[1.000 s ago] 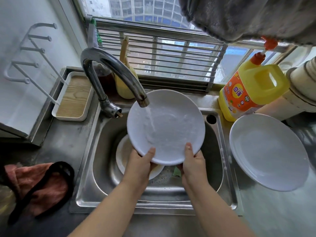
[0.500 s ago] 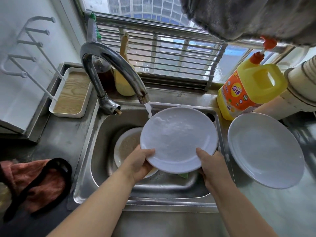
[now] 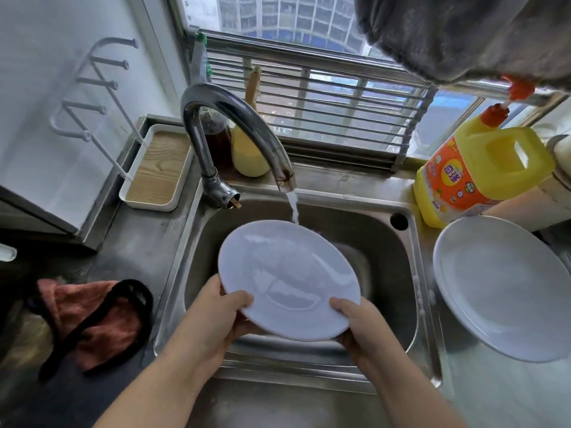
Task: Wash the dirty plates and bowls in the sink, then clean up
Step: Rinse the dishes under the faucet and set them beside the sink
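Note:
I hold a white plate over the steel sink, tilted with its far rim under the tap. Water runs from the spout onto that far rim. My left hand grips the plate's near left edge, thumb on top. My right hand grips the near right edge, thumb on the rim. The plate hides whatever lies in the basin below it. A second white plate rests on the counter to the right of the sink.
A yellow detergent jug stands at the back right. An orange cloth with a black strap lies on the left counter. A white tray with a wooden base sits at the back left. A grey towel hangs overhead.
The plate has come down and toward me, so the water now falls on its far rim instead of its face. The dish seen in the basin earlier is now covered.

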`<state>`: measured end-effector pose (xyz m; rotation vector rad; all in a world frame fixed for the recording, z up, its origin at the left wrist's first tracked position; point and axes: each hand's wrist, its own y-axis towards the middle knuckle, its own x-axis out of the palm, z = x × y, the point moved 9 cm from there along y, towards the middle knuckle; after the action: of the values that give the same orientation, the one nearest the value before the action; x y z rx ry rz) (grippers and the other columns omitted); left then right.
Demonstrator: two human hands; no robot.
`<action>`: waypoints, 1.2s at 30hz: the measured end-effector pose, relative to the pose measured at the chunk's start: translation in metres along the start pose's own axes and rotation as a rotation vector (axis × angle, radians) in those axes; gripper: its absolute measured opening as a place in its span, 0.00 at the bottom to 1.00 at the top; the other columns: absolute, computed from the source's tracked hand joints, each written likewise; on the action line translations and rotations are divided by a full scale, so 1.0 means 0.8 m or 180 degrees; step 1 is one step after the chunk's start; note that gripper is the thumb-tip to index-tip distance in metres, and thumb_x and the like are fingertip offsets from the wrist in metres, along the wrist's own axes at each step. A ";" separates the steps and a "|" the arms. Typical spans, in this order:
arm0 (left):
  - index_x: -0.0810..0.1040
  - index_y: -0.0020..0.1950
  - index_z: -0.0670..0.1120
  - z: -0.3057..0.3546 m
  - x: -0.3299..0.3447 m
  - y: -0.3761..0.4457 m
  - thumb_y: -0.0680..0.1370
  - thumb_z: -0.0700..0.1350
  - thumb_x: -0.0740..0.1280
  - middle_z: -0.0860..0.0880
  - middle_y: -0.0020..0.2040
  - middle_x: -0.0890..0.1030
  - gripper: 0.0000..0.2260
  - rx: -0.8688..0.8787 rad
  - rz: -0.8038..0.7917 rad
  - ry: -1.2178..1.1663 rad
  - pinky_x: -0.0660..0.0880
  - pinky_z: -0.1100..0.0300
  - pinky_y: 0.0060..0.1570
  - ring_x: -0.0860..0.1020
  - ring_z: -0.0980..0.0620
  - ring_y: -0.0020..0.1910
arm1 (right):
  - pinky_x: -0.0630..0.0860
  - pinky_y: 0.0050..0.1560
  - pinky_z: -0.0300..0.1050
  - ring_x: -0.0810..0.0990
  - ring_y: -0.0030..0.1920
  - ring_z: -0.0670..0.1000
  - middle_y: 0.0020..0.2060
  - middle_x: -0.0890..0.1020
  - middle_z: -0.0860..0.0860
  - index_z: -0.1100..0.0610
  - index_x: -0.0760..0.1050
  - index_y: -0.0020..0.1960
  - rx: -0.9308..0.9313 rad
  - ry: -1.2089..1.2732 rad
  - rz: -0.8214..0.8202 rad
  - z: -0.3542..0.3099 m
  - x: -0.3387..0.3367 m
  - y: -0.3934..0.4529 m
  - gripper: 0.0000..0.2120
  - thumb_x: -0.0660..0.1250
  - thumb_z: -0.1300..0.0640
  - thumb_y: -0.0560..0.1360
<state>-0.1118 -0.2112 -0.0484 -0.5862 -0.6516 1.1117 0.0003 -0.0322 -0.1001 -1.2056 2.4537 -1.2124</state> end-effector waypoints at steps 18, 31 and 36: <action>0.65 0.65 0.51 0.024 -0.048 0.060 0.78 0.27 0.58 0.45 0.55 0.80 0.23 0.0508 0.0462 0.0206 0.80 0.56 0.37 0.81 0.45 0.52 | 0.81 0.41 0.42 0.84 0.43 0.49 0.45 0.85 0.52 0.58 0.75 0.57 -0.0737 0.0431 -0.0287 -0.073 0.047 0.060 0.08 0.62 0.61 0.79; 0.73 0.63 0.41 -0.024 0.069 0.104 0.79 0.28 0.53 0.43 0.50 0.82 0.18 -0.0180 -0.0062 -0.0392 0.79 0.58 0.34 0.81 0.47 0.44 | 0.79 0.52 0.51 0.82 0.51 0.53 0.46 0.84 0.49 0.48 0.77 0.47 -0.1343 -0.0691 0.0953 -0.115 -0.068 -0.004 0.04 0.66 0.57 0.78; 0.73 0.62 0.41 -0.053 0.073 0.079 0.81 0.33 0.56 0.43 0.54 0.82 0.12 -0.0485 -0.0157 -0.0061 0.81 0.57 0.37 0.82 0.46 0.48 | 0.79 0.54 0.57 0.82 0.47 0.54 0.43 0.84 0.51 0.52 0.78 0.42 -0.1225 -0.1129 0.1247 -0.111 -0.092 -0.030 0.05 0.67 0.58 0.76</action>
<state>-0.1023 -0.1394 -0.1117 -0.6870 -0.7681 1.0285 0.0235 0.0658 -0.0389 -0.8536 2.5375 -0.3983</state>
